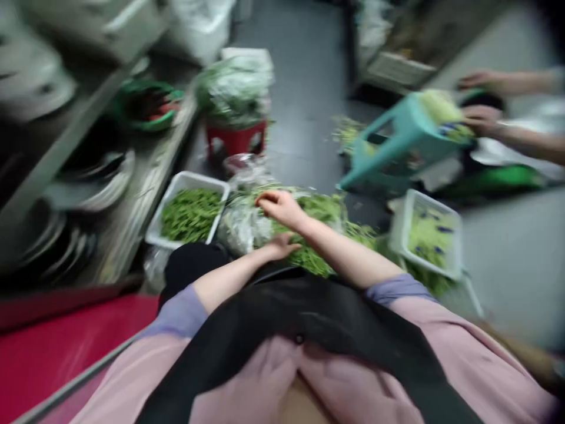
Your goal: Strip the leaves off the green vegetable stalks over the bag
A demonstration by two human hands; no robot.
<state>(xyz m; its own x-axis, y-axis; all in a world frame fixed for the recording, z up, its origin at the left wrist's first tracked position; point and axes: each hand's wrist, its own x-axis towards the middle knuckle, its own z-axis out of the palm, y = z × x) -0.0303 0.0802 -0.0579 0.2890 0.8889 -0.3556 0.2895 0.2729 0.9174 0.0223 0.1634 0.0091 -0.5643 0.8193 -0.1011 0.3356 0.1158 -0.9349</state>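
Observation:
In the head view a heap of long green stems and leaves (315,209) lies in front of my lap, partly on clear plastic bags (245,227). My left hand (281,245) is low at the near edge of the heap, its fingers closed around some green stems. Just above and beyond it, my right hand (281,207) hovers over the bag side of the heap. Its fingers are curled together in a pinch; blur hides whatever may be in them. To the left stands a white basket (152,227) filled with cut green pieces (192,213).
A red stool (236,141) bears bagged greens (238,88). At right, another person's hands (483,118) work at greens on a teal stool (397,132). A white tub (457,235) with banded greens stands near my right. A shelf (154,171) with dishes runs along the left.

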